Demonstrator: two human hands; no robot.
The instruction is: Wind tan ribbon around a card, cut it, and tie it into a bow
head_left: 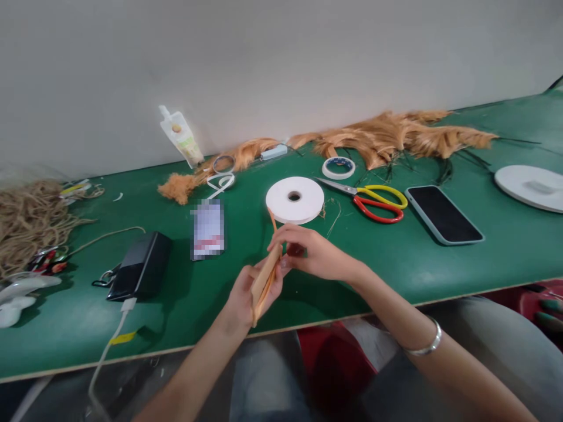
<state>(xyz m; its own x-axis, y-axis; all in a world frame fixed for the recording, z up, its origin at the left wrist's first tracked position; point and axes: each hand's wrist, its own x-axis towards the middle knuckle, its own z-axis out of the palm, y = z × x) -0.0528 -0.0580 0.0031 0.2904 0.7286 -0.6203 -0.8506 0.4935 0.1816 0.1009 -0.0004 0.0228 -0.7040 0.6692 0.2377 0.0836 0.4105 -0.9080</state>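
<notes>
My left hand (243, 293) is closed around a flat tan card (265, 275), held on a slant just above the table's front part. An orange ribbon (273, 219) runs from a white spool (281, 199) down to the card's upper end, and orange strands lie along the card's right side. With bent fingers, my right hand (316, 252) pinches the ribbon at that upper end; its fingertips are partly hidden. Scissors (380, 202) with one yellow and one red handle lie right of the spool, beside a roll of white tape (338, 168).
Tan fibre bundles (387, 138) lie along the wall on the green table (440, 264). To the right are a phone (444, 215) and a white disc (532, 186). At left are a black box (139, 264) with a white cable, a blurred-out card (208, 230) and heaped twine (35, 223).
</notes>
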